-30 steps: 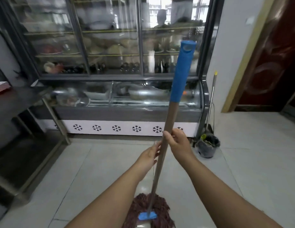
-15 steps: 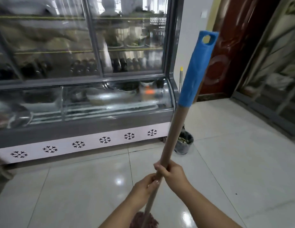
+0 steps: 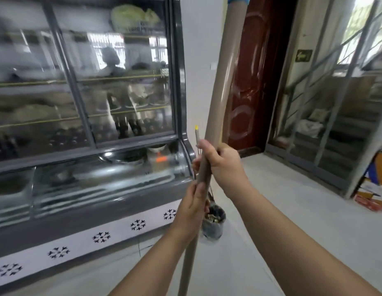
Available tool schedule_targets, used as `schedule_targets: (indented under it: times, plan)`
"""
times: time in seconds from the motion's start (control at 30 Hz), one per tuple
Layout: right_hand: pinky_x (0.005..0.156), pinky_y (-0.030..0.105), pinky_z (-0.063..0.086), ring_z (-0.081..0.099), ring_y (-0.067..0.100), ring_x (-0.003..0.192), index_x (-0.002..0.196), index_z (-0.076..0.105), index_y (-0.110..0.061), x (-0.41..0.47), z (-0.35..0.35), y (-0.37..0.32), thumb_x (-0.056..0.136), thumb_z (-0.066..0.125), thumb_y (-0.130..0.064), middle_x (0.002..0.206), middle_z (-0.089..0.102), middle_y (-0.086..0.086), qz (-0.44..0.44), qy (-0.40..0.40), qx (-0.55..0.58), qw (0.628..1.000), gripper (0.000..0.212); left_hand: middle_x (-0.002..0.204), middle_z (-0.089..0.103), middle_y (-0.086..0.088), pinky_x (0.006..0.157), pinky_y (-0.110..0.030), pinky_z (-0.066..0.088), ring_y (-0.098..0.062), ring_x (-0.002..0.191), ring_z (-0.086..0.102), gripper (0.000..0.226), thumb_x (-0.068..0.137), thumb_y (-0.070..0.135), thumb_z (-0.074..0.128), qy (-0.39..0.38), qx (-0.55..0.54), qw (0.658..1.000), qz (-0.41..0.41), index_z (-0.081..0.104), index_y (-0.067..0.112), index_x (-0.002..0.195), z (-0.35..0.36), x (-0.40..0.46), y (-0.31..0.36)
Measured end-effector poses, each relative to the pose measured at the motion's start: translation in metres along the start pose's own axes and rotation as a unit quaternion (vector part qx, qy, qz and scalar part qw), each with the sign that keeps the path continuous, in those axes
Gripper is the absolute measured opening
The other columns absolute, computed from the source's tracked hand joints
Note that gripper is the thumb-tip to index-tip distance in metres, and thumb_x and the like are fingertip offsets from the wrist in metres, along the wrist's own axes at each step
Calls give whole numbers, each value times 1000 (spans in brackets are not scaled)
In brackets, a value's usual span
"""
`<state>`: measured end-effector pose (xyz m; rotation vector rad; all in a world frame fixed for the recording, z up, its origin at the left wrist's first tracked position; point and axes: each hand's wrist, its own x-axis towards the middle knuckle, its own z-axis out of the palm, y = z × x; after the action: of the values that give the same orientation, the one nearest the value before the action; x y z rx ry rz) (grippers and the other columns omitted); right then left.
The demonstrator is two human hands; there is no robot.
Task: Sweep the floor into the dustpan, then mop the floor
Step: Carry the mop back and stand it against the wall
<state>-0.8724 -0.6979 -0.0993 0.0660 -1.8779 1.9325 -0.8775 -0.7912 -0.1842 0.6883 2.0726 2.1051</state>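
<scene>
Both hands wrap the mop handle [image 3: 220,86], a tan pole standing almost upright at centre, its blue grip cut off at 12 o'clock and its head out of view below. The left hand [image 3: 193,207] curls round the pole lower down; the right hand [image 3: 223,162] grips it just above. Behind the left hand, a dark dustpan bucket [image 3: 214,223] holding debris stands on the pale tiled floor [image 3: 292,210]. At 9 o'clock is a glass display fridge [image 3: 83,129]; at 1 o'clock, a red-brown door [image 3: 258,77].
</scene>
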Motion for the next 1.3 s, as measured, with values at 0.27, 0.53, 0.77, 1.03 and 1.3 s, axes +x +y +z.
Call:
schedule_targets:
  times: [0.27,0.53,0.77,1.03,1.3]
  plan:
    - [58,21,57,69,10,59,83,68,-19,75,-139,-110,95,47,-36,66,72,1,-106,-61,121,985,29,59,57,5,57,-24,47,-7,52,54,29,96,43,36,13,-25,995,91,56,23,88,138,103,131]
    - [53,16,50,69,3,64,87,70,-21,130,-295,-158,91,57,-34,73,72,-4,-124,-34,31,991,19,50,58,9,57,-24,52,-6,48,57,39,94,50,32,-18,-33,995,96,58,23,86,289,192,164]
    - [64,13,55,67,-4,73,87,61,-36,164,-399,-134,91,59,-20,86,71,-7,-152,23,-46,987,16,58,66,2,54,-29,52,-13,52,63,50,76,67,48,-50,-121,991,40,66,22,84,396,267,125]
    - [66,13,55,67,-7,68,72,71,-40,259,-497,-75,88,61,-17,70,71,-16,-174,116,-31,977,30,89,74,6,57,-22,55,-7,76,71,32,74,59,53,-151,-208,965,58,69,37,92,491,375,78]
    - [72,21,56,65,0,72,83,66,-31,393,-557,-46,89,61,-13,74,68,-10,-159,118,-49,979,20,80,72,3,71,-31,51,-12,75,67,28,95,38,43,-172,-289,941,36,65,23,88,537,510,60]
